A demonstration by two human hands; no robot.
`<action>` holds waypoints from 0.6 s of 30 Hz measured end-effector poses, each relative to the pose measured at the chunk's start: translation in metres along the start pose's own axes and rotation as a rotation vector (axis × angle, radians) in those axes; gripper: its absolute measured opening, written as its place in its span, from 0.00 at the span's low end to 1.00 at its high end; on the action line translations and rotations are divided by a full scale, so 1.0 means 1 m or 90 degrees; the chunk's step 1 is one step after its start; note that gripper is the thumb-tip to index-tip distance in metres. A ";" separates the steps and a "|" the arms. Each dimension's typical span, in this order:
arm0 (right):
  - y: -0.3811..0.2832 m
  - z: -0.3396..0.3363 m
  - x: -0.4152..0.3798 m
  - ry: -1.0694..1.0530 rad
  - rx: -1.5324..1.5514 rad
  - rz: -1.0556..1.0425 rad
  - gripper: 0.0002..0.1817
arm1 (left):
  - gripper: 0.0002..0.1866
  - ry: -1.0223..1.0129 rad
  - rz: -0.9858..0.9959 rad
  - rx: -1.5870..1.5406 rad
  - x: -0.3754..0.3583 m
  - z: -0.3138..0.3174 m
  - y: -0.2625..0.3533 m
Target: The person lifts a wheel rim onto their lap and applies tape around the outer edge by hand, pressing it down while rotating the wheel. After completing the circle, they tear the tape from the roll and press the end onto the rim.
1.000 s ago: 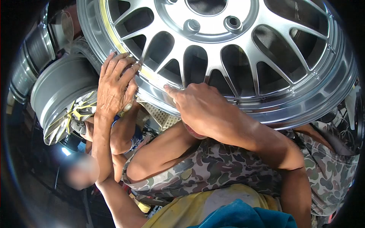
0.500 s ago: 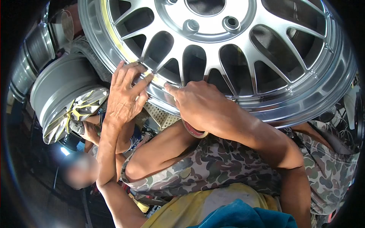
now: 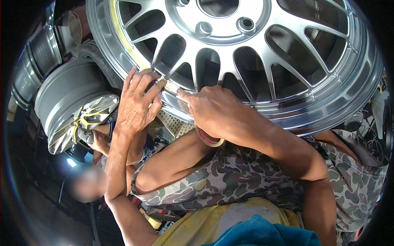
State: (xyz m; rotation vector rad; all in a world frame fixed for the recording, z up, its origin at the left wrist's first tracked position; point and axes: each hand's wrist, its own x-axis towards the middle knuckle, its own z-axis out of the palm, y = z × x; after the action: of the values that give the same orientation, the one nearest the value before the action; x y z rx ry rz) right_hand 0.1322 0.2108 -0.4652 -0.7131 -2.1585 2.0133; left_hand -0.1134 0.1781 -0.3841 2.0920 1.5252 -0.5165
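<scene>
cluttered wheel shop. my left hand (image 3: 137,102), fingers spread flat, presses yellow tape (image 3: 123,39) onto the silver rim (image 3: 328,110); right hand (image 3: 211,110) pinches the strip, tape roll (image 3: 207,139) hanging beneath. tape could wrinkle or wander off the lip if tension slips.

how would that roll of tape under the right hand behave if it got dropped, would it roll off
The thin ring-shaped roll of tape is probably light and stiff. Being round, it would likely roll if it landed on edge. The yellow tape strip on the silver spoked alloy wheel follows its curved rim, so it seems floppy.

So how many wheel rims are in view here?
2: the big silver rim under both hands, and a second rim lying at left. More may be hidden in the dark edge.
</scene>
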 end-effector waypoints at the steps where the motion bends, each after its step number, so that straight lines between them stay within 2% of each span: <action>1: 0.001 0.000 -0.001 0.019 -0.007 -0.024 0.18 | 0.17 0.001 -0.001 0.000 0.000 -0.002 -0.004; 3: 0.001 -0.002 -0.002 0.039 -0.013 -0.046 0.18 | 0.17 0.012 0.005 0.042 0.003 -0.008 -0.013; 6: -0.002 -0.009 0.000 -0.017 0.027 -0.001 0.18 | 0.17 0.009 0.007 0.027 0.005 -0.006 -0.010; 9: 0.000 -0.006 -0.006 0.052 -0.041 -0.062 0.19 | 0.17 0.004 0.013 0.005 0.005 -0.005 -0.010; 15: 0.000 -0.010 -0.006 0.001 0.000 -0.012 0.22 | 0.18 0.002 0.018 -0.002 0.004 -0.004 -0.006; 18: 0.004 -0.005 -0.009 0.063 0.006 -0.074 0.21 | 0.19 -0.013 0.022 -0.033 0.002 -0.001 0.003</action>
State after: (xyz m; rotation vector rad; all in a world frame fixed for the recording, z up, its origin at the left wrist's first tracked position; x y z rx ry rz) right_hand 0.1433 0.2115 -0.4666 -0.6547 -2.0821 1.8890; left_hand -0.1104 0.1794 -0.3837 2.0636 1.4724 -0.4790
